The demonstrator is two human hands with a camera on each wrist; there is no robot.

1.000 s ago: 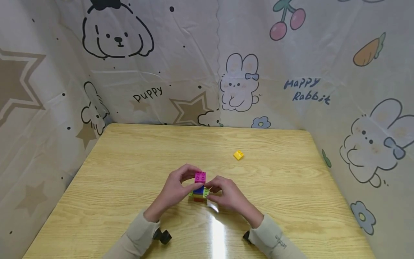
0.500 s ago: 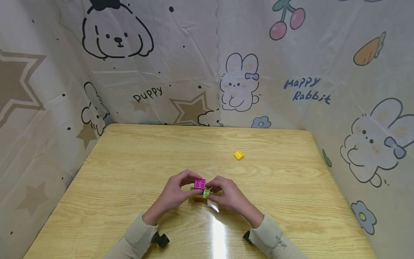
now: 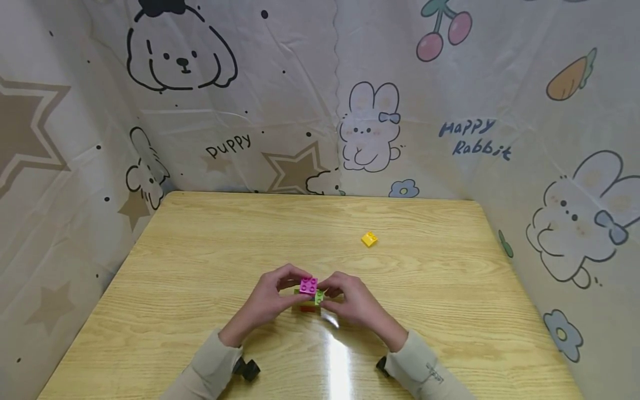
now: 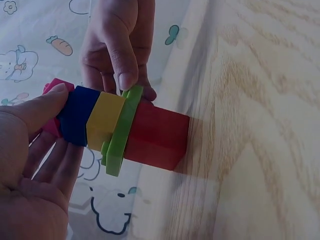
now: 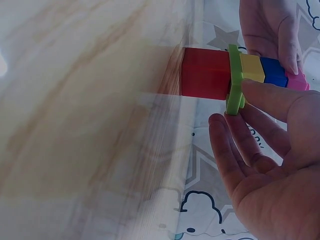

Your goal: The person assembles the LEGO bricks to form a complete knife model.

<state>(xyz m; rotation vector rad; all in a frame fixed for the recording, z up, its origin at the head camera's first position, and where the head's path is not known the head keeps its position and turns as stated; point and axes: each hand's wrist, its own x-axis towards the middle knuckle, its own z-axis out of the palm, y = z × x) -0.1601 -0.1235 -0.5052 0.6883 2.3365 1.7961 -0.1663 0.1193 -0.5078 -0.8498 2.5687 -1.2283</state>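
A tower of toy building blocks stands on the table, seen sideways in both wrist views. A red block (image 4: 157,137) forms its base. Above come a wider light-green plate (image 4: 120,145), a yellow block (image 4: 104,117), a blue block (image 4: 79,115) and a pink block (image 3: 308,286) on top. My left hand (image 3: 272,293) pinches the pink block between thumb and fingers. From the other side, my right hand (image 3: 350,300) holds the projecting end of the green plate, thumb on one face and fingers at the other. From the head camera, the pink block hides most of the blue one.
A small yellow block (image 3: 369,239) lies farther back on the wooden table (image 3: 225,228), right of the tower. Printed cloth (image 3: 290,100) hangs behind the table and along both sides. Light glares off the tabletop in front of the hands.
My left hand has come down with the pink block, which now sits lower over the green plate. Most of this drop came in the first half second. My right hand stays in place.
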